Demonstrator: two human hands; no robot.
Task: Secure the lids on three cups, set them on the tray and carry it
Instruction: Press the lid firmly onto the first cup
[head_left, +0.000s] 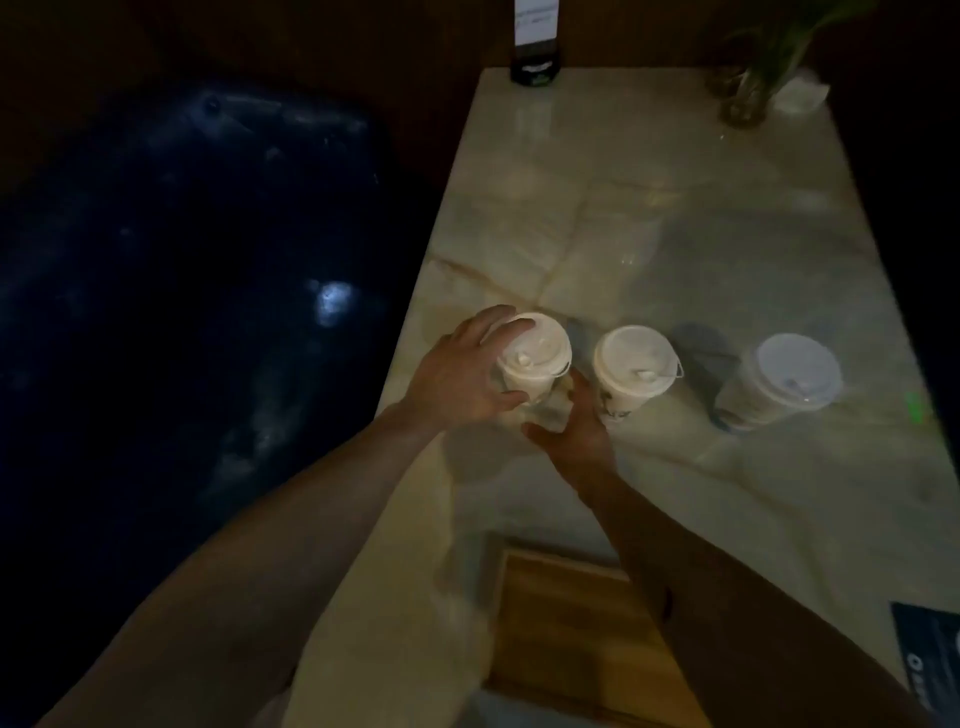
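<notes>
Both hands on the left cup, two more lined up off to the right.

Dim light here, and the left hand (460, 371) wraps its grip around the far-left side of the left cup (532, 364), fingers curled over the lid's edge. The right hand (574, 423) comes in from below, its grip pressed against that same cup's lower wall on the near-right side. Just right of the right-hand grip stands the middle cup (635, 371), lid on, upright on the pale marble table (675, 234). Further right and well apart stands the third cup (779, 382), also lidded. A wooden tray (561, 629) lies nearer the person, between the forearms.
</notes>
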